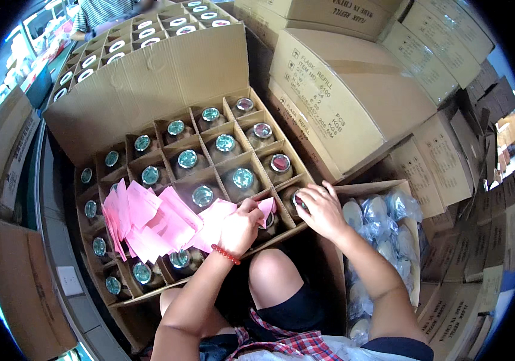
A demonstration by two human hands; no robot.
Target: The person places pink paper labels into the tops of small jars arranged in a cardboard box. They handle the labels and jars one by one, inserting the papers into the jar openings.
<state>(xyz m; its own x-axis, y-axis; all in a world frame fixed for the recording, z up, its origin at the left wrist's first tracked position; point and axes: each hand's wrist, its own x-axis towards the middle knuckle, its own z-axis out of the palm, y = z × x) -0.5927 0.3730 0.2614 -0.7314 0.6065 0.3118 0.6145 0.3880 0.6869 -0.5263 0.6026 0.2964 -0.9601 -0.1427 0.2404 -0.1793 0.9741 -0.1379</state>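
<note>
A cardboard carton (149, 64) with divider cells stands open before me, its upright flap at the back. Glass flasks (243, 178) sit in the cells, their round mouths shining green or reddish. A fan of loose pink paper slips (160, 221) lies across the near cells. My left hand (242, 227), with a red bead bracelet at the wrist, is closed on a pink slip (266, 209) above a near-right cell. In the right-hand column, the fingers of my right hand (324, 212) curl round the mouth of a glass flask (297, 202); they partly cover it.
At my right, an open carton (412, 240) holds several plastic-wrapped round items (383, 231). Sealed cartons (353, 96) are stacked behind it. Another divided carton of flasks (149, 33) stands at the back, near another person's striped sleeve (98, 13). Cardboard flaps (23, 289) rise at left.
</note>
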